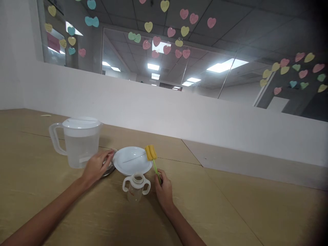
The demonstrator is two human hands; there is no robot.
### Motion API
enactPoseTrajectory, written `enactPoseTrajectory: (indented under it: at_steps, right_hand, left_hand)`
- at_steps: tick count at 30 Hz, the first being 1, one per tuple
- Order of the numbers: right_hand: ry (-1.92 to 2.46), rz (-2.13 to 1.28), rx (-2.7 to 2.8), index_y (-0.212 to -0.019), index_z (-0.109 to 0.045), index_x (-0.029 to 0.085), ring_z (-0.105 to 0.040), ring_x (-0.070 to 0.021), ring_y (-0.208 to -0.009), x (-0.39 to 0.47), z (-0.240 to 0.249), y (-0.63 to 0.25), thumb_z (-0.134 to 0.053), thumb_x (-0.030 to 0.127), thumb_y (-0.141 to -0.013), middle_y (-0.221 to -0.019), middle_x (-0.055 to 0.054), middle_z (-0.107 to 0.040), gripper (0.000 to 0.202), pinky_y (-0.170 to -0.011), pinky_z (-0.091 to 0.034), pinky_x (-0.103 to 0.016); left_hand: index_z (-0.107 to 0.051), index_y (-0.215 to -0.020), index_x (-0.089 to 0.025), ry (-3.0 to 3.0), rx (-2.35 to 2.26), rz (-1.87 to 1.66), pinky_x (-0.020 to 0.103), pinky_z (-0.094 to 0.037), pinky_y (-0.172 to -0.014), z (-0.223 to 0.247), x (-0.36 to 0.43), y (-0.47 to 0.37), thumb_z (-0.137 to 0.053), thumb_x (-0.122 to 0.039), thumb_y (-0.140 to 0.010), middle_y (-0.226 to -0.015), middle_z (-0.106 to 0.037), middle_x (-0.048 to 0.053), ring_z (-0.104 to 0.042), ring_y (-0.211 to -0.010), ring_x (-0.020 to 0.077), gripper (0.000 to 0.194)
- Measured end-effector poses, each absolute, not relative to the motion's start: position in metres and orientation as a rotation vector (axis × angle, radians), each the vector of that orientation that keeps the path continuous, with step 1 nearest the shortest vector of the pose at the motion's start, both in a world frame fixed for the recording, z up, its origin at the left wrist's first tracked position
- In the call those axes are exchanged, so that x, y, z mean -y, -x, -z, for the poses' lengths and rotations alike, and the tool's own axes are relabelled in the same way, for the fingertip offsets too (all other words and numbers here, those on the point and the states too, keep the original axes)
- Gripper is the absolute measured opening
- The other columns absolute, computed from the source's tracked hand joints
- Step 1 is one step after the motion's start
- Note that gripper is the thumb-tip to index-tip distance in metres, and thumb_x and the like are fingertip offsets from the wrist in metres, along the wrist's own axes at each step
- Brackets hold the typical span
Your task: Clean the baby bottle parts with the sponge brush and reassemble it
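My right hand is closed around the thin green handle of a sponge bottle brush. Its yellow sponge head points up, in front of the right rim of a white bowl. Just left of that hand a clear baby bottle with two white side handles stands upright, its mouth uncovered. My left hand reaches over a round metal dish, fingers stretched toward the bowl's left rim. Whether the fingertips touch the rim or the dish, I cannot tell. The hand partly hides the dish and what lies on it.
A clear lidded pitcher holding water stands on the left, handle outward. Behind the wooden table runs a low white wall, topped by glass with heart-shaped sticky notes. A small pale scrap lies at the back left.
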State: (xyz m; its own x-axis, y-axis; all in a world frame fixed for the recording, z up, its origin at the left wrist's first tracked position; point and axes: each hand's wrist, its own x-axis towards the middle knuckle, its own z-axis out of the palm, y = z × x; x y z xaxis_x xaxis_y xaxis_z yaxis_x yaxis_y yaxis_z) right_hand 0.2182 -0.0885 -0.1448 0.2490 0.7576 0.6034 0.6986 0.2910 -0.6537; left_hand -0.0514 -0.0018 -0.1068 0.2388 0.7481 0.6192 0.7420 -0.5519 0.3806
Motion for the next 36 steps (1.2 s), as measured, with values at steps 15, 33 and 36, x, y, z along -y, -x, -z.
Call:
enactPoseTrajectory:
  at_steps: [15,33,36]
  right_hand:
    - [1.265,-0.024,1.539,-0.105,-0.055,0.016,-0.060,-0.0160,-0.072,0.100,0.139,-0.212,-0.037,0.035,-0.091,-0.086,-0.004,-0.064,0.029,-0.066,-0.045,-0.024]
    - [1.167,0.044,1.875,-0.104,-0.068,0.019,-0.061,-0.0171,-0.070,0.104,-0.028,-0.206,-0.047,0.028,-0.085,-0.086,-0.004,-0.069,0.029,-0.062,-0.046,-0.025]
    - [1.254,0.074,1.905,-0.105,-0.068,0.022,-0.056,-0.0160,-0.065,0.112,-0.047,-0.200,-0.046,0.024,-0.085,-0.079,-0.001,-0.068,0.030,-0.059,-0.042,-0.024]
  left_hand:
    - [-0.047,-0.126,-0.023,-2.219,-0.917,-1.040,0.038,-0.047,-0.089,0.129,0.054,-0.004,-0.071,-0.039,-0.065,-0.110,-0.058,0.010,-0.057,-0.101,0.0238,0.068]
    - [-0.064,-0.104,-0.019,-2.002,-0.983,-1.840,0.037,-0.050,-0.085,-0.006,-0.009,0.003,-0.078,-0.039,-0.054,-0.096,-0.055,0.003,-0.059,-0.089,0.0192,0.055]
    - [-0.062,-0.110,-0.020,-2.178,-1.064,-2.050,0.035,-0.050,-0.083,-0.015,-0.018,0.004,-0.078,-0.035,-0.058,-0.096,-0.050,0.003,-0.056,-0.088,0.0178,0.057]
